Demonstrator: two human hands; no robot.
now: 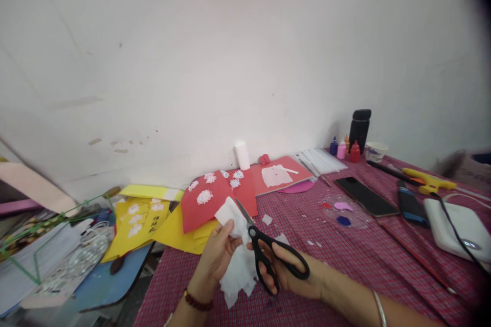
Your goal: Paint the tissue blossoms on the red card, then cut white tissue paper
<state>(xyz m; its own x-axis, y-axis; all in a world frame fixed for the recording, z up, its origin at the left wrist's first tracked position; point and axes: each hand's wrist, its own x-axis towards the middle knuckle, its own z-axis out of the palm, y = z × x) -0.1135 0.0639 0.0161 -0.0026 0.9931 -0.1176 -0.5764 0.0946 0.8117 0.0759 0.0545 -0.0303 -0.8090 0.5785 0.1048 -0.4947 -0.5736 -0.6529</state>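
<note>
Pinched in my left hand [219,251] is a folded piece of white tissue [235,216], held above the checked cloth. My right hand [286,268] has its fingers through the handles of black scissors [264,246]. The blades point up and to the left, right against the tissue's right edge. Below and between my hands lies more white tissue [240,272] with a jagged lower edge. Small white scraps [267,219] rest on the cloth just right of the blades.
Red paper [199,207] with white and pink tufts and yellow paper [132,225] with blossoms lie left. Right are a paint palette [355,218], phone [366,196], yellow glue gun [427,181], white device [458,225] and black bottle [359,133]. A wall stands behind.
</note>
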